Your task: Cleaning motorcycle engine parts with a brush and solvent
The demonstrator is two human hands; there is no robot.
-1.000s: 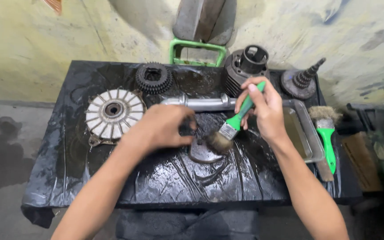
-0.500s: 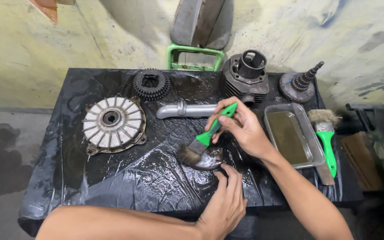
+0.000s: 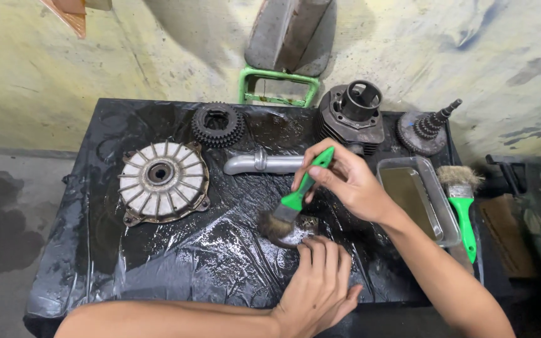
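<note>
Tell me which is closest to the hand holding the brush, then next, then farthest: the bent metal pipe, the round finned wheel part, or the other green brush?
From the right hand:
1. Bent metal pipe, just left of it, nearest.
2. Other green brush, off to the right past the metal tray.
3. Round finned wheel part, far left, farthest.

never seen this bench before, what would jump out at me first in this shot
The right hand at the middle, holding a green-handled brush with bristles on a small wet metal part that the left hand steadies from below. Left of them lies a pale finned round hub on the black plastic sheet; at the far right edge, a second green brush.
</note>
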